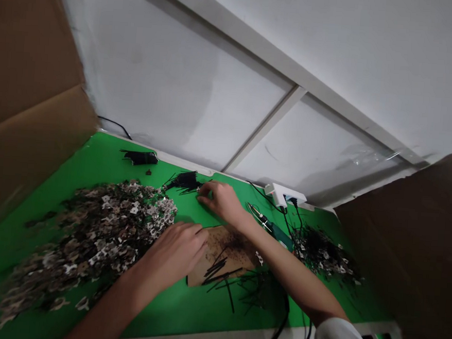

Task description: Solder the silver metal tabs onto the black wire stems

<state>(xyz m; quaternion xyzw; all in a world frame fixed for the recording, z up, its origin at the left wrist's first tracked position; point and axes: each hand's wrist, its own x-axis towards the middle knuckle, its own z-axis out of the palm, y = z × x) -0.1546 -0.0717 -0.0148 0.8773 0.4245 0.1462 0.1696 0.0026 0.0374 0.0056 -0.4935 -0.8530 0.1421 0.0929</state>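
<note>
My left hand [177, 251] rests on the green table [94, 165] at the right edge of a big heap of small silvery metal pieces [97, 233], fingers curled together; what they hold, if anything, is hidden. My right hand [219, 200] reaches to the back of the table, fingers pinched at a bundle of thin black tubes [184, 181]. A brown cardboard piece [223, 254] with loose black tube pieces [218, 275] lies between my arms.
A white power strip [284, 196] sits at the back by the wall, a green-handled tool [276, 230] in front of it. A second heap of finished parts [321, 251] lies at right. Another black bundle [141, 157] lies far back. Cardboard boxes flank both sides.
</note>
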